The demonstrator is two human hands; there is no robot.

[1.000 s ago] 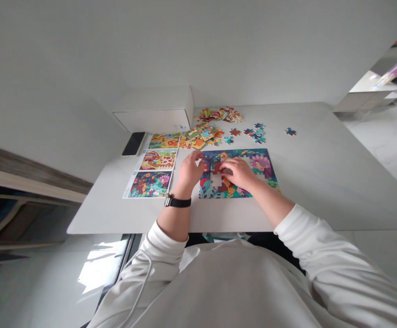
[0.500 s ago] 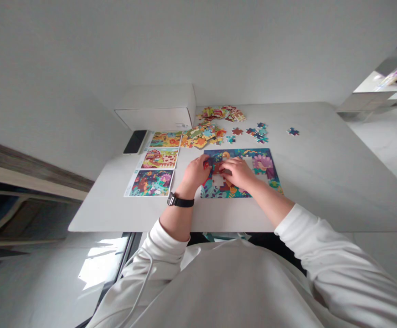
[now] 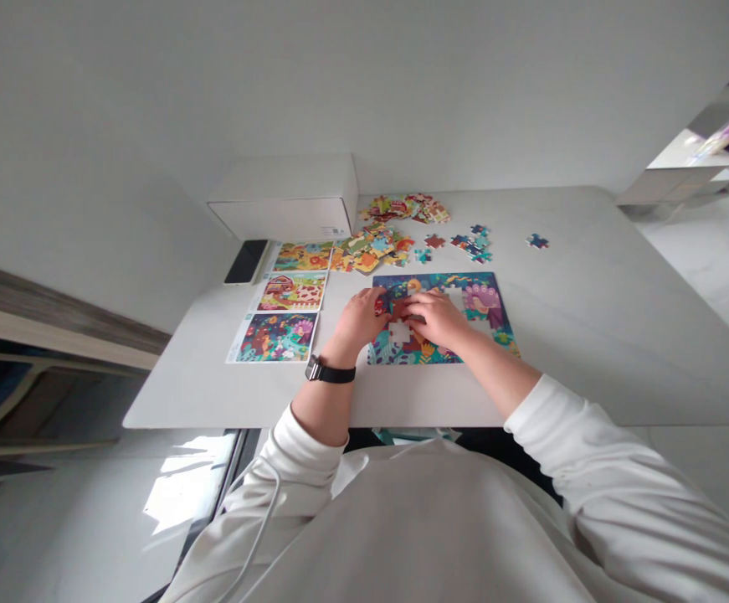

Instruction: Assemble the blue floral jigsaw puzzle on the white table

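A partly assembled jigsaw puzzle lies on the table in front of me, dark blue with bright pictures, with a few white gaps showing. My left hand rests on its left edge, thumb and fingers apart. From the right, my right hand reaches over the middle, its fingertips closed on a brown puzzle piece just above a white gap. The fingers partly cover this piece, so I cannot tell whether it lies flush. A black watch is on my left wrist.
Loose puzzle pieces lie heaped behind the puzzle, with blue pieces and a lone blue piece farther right. Left are a picture sheet, a phone and a white box. The table's front edge is near my body.
My right hand has shifted slightly left over the puzzle, and its fingers have moved a little. More of the white gap below them shows. My left hand stays almost still.
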